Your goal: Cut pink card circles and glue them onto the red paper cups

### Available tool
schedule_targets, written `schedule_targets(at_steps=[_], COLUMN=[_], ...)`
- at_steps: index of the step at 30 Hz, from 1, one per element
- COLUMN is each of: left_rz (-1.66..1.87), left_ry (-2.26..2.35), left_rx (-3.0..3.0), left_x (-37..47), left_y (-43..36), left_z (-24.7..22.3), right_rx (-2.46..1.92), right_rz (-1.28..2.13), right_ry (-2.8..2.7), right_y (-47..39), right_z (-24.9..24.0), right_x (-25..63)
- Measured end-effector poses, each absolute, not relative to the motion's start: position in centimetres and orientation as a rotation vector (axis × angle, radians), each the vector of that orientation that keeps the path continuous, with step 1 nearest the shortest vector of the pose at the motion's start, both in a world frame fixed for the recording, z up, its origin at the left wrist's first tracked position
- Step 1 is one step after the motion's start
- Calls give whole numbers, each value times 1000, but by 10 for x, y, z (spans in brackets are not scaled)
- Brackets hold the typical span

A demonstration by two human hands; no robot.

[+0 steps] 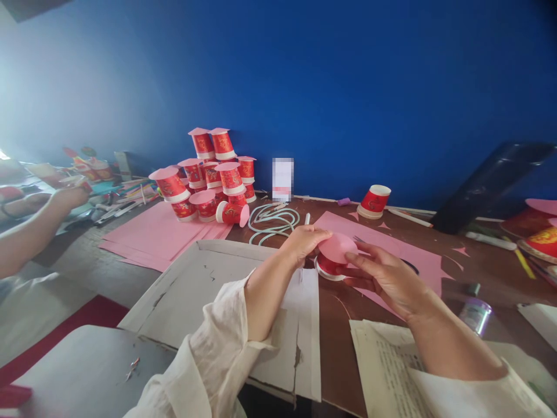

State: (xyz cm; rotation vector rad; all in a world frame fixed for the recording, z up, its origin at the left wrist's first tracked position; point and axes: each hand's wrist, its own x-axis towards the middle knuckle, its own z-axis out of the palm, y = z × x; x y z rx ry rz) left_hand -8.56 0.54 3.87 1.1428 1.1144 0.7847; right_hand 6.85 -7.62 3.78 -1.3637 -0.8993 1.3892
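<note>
A pink paper disc (337,247) lies on the base of an upturned red paper cup (329,266) on the table, its edge sticking out past the cup. My left hand (304,242) pinches the disc's left edge. From the right, my right hand (387,273) grips the disc's near edge, with lower fingers close to the cup's side; whether they touch the cup I cannot tell. Below and right of the hands lies a pink paper sheet (402,255), with dark-handled scissors (411,267) partly hidden behind my right hand.
Several red cups topped with pink discs (202,197) are stacked at left, beside pink sheets (143,232). A coiled pale cable (274,220), a red cup (374,201), a purple-lidded jar (476,313), a grey board (209,296) and printed papers (387,360) lie around. Another person's arm (43,217) is at left.
</note>
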Motion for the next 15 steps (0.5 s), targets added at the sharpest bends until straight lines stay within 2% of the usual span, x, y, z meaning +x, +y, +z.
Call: schedule_targets(at_steps=[15], left_rz=[763], left_ry=[1098], left_rx=[1127], left_x=[-86], left_y=[10], left_z=[34], right_rx=[-1368], right_rz=[1388], right_ry=[-956], right_y=[-73], right_z=[31], right_x=[70])
